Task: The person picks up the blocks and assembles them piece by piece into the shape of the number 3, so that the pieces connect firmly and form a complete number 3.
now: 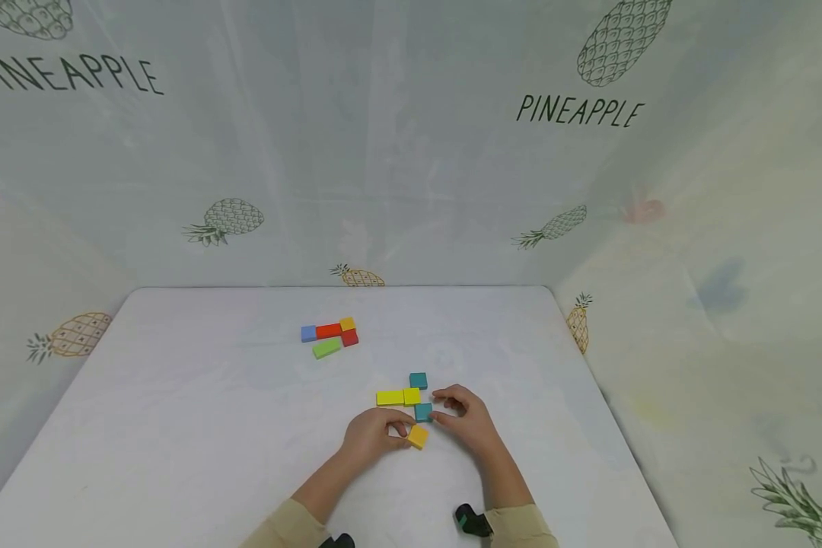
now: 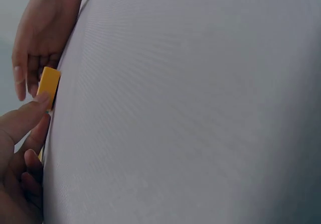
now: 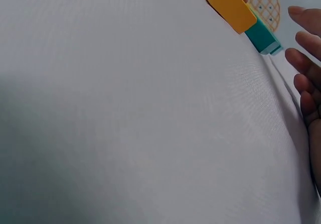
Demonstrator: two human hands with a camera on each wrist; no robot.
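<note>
My left hand (image 1: 371,437) pinches an orange block (image 1: 418,437) between thumb and index finger. In the left wrist view the thumb lies against the face of that orange block (image 2: 48,86). Just beyond it is a teal block (image 1: 423,412), also seen in the right wrist view as a teal block (image 3: 262,35) beside the orange one. My right hand (image 1: 471,420) is at the right of the teal block, fingers loosely bent and apart, holding nothing. A square yellow block (image 1: 412,396), a longer yellow block (image 1: 389,398) and a second teal block (image 1: 418,380) lie beyond the hands.
Farther back on the white table (image 1: 199,426) sits a group: a blue block (image 1: 308,333), a long red block (image 1: 328,331), an orange block (image 1: 347,324), a dark red block (image 1: 350,337) and a green block (image 1: 326,348). A pineapple-print curtain (image 1: 397,152) hangs behind.
</note>
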